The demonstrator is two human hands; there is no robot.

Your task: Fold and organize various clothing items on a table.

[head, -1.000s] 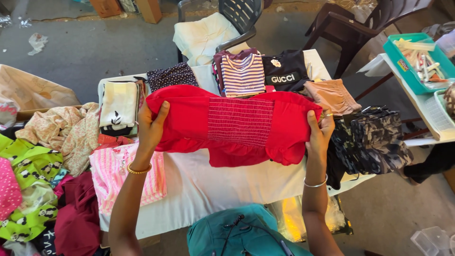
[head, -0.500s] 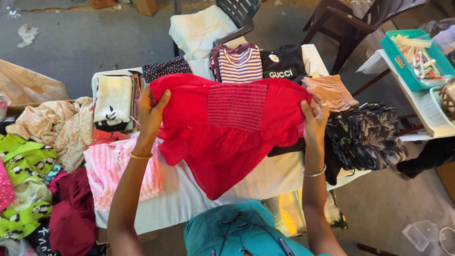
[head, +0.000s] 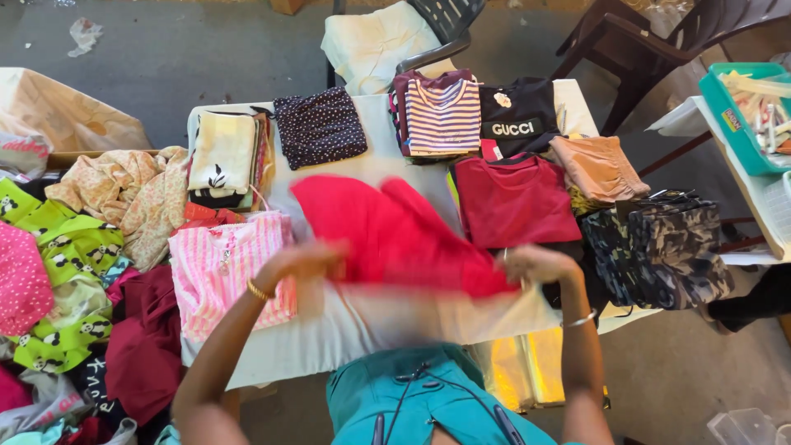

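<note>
A bright red garment [head: 387,231] is spread low over the white table [head: 387,321], blurred with motion. My left hand [head: 301,259] grips its near left edge and my right hand [head: 535,264] grips its near right edge. Both wrists wear thin bangles. A pink striped garment [head: 227,268] lies folded just left of my left hand. A darker red folded top [head: 515,202] lies just beyond my right hand.
Folded clothes line the table's far side: a cream piece [head: 221,152], a dotted dark one [head: 320,125], a striped top [head: 441,115], a black top [head: 519,115], a peach piece [head: 595,167], a camouflage one [head: 667,243]. Loose clothes [head: 66,272] pile up at left. Chairs stand beyond; a teal tray [head: 746,115] at right.
The red garment was held up and spread wide before me. It has come down towards the table, and my hands have dropped nearer to me, still gripping it.
</note>
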